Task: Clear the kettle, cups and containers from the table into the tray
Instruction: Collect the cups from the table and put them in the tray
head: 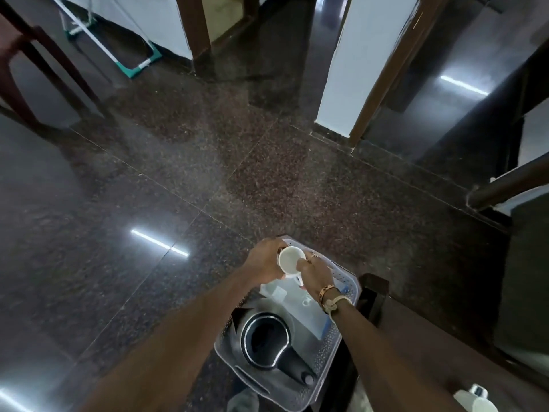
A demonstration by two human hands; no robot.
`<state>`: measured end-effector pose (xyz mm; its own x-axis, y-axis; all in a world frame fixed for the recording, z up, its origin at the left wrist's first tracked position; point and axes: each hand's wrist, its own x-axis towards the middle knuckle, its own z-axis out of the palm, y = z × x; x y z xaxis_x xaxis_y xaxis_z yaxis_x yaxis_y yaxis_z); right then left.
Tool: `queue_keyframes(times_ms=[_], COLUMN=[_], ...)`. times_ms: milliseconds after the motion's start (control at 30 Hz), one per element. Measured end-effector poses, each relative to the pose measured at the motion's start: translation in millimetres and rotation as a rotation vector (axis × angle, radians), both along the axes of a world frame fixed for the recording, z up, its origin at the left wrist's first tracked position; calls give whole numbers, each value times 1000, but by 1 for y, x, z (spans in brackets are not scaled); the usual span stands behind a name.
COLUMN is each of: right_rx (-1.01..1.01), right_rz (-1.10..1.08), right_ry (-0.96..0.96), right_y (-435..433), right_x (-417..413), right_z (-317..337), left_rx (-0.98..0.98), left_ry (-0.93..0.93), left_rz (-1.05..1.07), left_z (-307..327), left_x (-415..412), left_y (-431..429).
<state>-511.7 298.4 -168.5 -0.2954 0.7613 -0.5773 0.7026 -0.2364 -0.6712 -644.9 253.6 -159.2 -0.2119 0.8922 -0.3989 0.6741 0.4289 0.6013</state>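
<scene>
A clear perforated plastic tray (332, 349) sits low in the view, beside the dark table's edge. Inside it stands a steel kettle (267, 340) with a black lid and handle, next to a clear lidded container (300, 304). Over the tray's far end, both hands hold a white cup (291, 258). My left hand (263, 258) grips its left side. My right hand (315, 270) pinches its right rim, with bracelets on the wrist. The cup's handle points down toward the tray.
The dark wooden table (439, 337) runs along the lower right. Another white object (475, 398) lies on it at the bottom right corner. Polished dark granite floor fills the middle. A chair (38, 69) stands far left, with door frames and a wall behind.
</scene>
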Motion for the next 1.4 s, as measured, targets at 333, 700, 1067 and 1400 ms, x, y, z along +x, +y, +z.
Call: queue_keyframes(times_ms=[333,700,1067,1400], right_rx=[-83,-109,-126,29], right_rz=[-54,-118,-57,-65], right_ry=[-63,-68,-56,-159], right_y=[8,17,16,12], right_x=[-20,-22,-12,47], right_z=[-66,-94,-89,15], left_rx=[-67,-97,-139,-63], left_ry=[65,193,229,242], left_rz=[-102,-182,-200,-224], left_z=[-82,-115,-109,-18], left_x=[-16,-9,-2,2], left_y=[15,27,23,11])
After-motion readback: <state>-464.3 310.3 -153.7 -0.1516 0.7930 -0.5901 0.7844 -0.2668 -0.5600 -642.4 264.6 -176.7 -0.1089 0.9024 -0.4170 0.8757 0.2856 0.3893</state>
